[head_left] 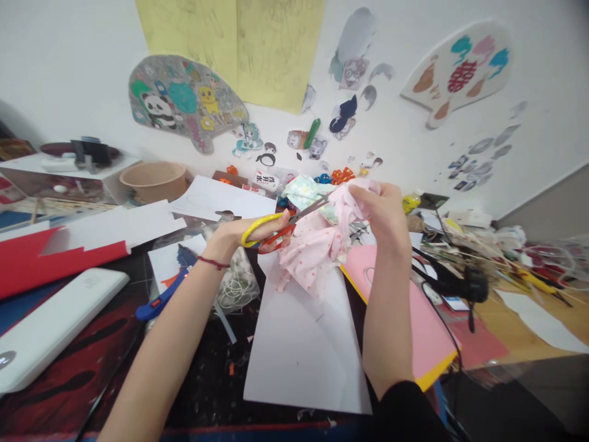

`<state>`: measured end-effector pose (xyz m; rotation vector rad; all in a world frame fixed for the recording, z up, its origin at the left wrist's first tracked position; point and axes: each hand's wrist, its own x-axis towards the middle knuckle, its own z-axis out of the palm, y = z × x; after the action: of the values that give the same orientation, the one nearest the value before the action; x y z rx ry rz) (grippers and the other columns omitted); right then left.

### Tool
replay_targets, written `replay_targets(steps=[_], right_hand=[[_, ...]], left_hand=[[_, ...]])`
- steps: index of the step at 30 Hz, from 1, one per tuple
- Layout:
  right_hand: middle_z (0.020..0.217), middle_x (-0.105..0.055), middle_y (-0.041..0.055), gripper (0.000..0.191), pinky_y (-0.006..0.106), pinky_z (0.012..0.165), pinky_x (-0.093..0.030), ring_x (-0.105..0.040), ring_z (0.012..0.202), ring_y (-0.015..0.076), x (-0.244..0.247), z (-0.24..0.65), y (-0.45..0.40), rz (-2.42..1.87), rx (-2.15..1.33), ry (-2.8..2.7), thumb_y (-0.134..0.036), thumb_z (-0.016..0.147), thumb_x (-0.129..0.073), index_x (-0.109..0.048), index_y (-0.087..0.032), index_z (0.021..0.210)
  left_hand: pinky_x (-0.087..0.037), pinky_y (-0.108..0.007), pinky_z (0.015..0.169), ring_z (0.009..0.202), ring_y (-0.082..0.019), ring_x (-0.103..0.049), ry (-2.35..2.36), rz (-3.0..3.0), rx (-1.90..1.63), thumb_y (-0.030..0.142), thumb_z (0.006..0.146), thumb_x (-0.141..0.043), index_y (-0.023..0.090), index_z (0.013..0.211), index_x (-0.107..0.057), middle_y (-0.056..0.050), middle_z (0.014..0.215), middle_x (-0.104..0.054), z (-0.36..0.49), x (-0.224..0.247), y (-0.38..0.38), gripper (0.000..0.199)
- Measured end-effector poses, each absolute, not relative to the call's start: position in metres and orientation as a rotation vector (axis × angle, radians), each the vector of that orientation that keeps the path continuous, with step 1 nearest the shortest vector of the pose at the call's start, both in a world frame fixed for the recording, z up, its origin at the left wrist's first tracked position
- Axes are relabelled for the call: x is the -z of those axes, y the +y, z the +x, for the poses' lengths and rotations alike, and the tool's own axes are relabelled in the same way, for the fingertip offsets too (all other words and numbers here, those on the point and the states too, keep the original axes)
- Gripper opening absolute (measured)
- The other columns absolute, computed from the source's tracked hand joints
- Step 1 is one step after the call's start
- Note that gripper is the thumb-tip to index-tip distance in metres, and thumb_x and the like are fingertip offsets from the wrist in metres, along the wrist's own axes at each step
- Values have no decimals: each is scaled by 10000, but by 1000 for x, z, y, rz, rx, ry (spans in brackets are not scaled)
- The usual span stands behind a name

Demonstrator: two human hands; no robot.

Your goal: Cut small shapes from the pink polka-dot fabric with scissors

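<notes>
My left hand (271, 232) is closed round the yellow and red handles of the scissors (309, 210), whose blades point up and right to the cloth. My right hand (384, 205) pinches the upper right part of a pink cloth (313, 248) with small red dots. The cloth hangs in folds between my hands, its lower end over a white paper sheet (306, 350). A pale green patterned cloth (306, 190) shows just behind the blades. Whether the blades have cloth between them is hard to tell.
Left are a blue cutter (161, 301), a white power bank (59, 325), red paper (64, 261) and a clay pot (154, 179). Under my right forearm lies a pink folder (426, 319). Cables and a black strap (451, 279) lie right of it. A decorated wall stands behind.
</notes>
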<state>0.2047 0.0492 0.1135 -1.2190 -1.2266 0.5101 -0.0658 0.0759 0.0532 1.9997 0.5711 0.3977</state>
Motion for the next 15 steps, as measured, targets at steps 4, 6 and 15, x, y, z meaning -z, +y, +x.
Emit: replay_targets(steps=[4,6,15], right_hand=[[474,-449,-15,324,277,443,-281,-393,500,124,-117,197,44,-1212,-510,-1310,-339,609,-774,-497,-236,477],[484,-457,-15,299,274,447,-282,-391,501,117,-118,194,42,-1212,-515,-1335,-335,618,-768,-523,-227,486],[506,-450,-34,270,257,459,-266,-391,496,94,-120,181,34,-1192,-557,-1399,-296,661,-736,-528,-197,520]], left_hand=[[-309,-286,440,403,-106,-353,541,1931,-319,744,959,-28,149,789,-594,0,469,-387,-60,-57,75,838],[-303,-289,432,401,-113,-360,541,1918,-317,766,942,-25,156,790,-595,-6,467,-396,-59,-58,74,849],[-334,-268,373,345,-107,-381,600,1967,-570,727,977,-260,175,614,-604,-28,419,-457,-59,-52,77,745]])
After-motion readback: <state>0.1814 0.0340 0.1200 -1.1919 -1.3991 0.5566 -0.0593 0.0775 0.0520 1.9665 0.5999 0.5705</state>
